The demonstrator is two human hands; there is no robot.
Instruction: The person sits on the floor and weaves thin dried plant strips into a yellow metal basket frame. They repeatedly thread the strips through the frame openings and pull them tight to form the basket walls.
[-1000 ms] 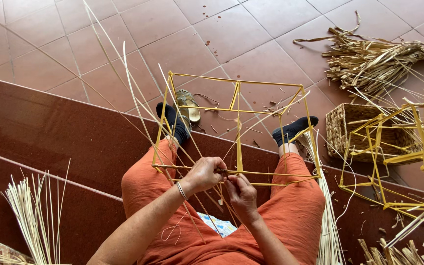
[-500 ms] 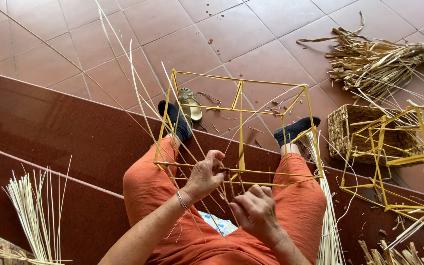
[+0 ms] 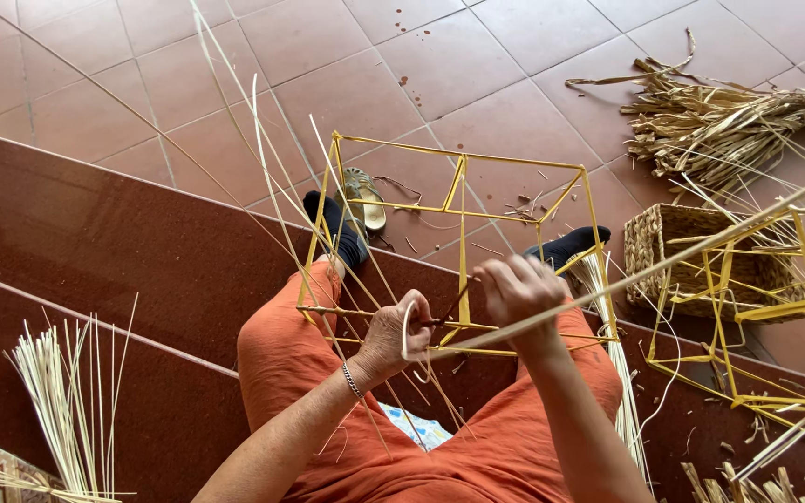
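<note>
Lay scattered over red floor tiles: heap of dried straw at upper right, woven basket just below, spare yellow frames beside, pale reed bundle at lower left, sandal near.

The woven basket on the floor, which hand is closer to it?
Right. The right hand is raised just left of the woven basket; the left hand grips the yellow frame farther left.
</note>
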